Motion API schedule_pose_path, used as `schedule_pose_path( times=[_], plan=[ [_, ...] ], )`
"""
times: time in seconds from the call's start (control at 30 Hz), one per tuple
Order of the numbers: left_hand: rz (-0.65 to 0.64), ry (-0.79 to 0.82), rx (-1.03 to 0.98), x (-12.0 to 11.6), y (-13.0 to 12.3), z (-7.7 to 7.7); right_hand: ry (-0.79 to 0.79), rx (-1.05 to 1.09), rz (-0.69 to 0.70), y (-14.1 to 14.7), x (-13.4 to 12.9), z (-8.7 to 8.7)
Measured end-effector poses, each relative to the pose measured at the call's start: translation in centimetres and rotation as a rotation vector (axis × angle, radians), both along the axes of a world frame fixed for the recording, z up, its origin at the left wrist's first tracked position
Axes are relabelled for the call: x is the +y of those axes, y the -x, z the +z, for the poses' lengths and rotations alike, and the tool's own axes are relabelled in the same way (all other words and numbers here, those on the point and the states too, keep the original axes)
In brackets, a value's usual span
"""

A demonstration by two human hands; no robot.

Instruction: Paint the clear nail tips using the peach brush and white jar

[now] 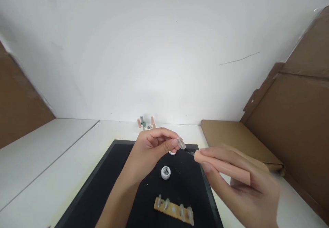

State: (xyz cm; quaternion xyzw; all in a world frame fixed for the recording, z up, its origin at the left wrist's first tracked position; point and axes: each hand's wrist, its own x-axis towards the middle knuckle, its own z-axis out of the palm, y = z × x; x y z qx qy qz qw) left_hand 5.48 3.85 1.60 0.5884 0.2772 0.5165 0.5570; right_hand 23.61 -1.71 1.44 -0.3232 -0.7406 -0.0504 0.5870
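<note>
My left hand (158, 146) pinches a clear false nail tip (181, 143) between thumb and fingers, above the black mat. In my right hand (239, 183) lies the long peach handle of a nail polish brush (222, 166), gripped between thumb and fingers. The brush's dark bristle end points left and meets or nearly touches the nail tip; I cannot tell which. Below the hands stands a small round white pot (166, 173) with something dark green inside. A second white pot (172, 152) is partly hidden behind my left fingers.
Near the front of the black mat (108, 176) lies a yellow strip (173, 210) bearing several clear nail tips. Several polish bottles (146, 123) with peach and grey caps stand by the white wall. A flat cardboard box (236, 140) sits at the right, beside upright cardboard.
</note>
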Motion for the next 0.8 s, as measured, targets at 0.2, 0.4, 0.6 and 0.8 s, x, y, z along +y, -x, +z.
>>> schedule_pose_path(
  times=[0.2,0.4,0.6,0.8],
  plan=[
    [0.026,0.002,0.015,0.33,0.40,-0.29,0.033,0.127,0.011,0.32,-0.19,-0.61],
    [-0.007,-0.015,0.016,-0.07,0.17,-0.23,0.068,0.121,0.032,0.27,0.04,-0.82],
    [0.000,-0.050,0.019,-0.29,0.17,-0.32,0.066,0.069,0.034,0.08,0.33,-0.37],
    [0.012,-0.041,0.023,0.11,0.21,-0.48,0.036,0.100,0.039,0.10,0.26,-0.51]
  ],
)
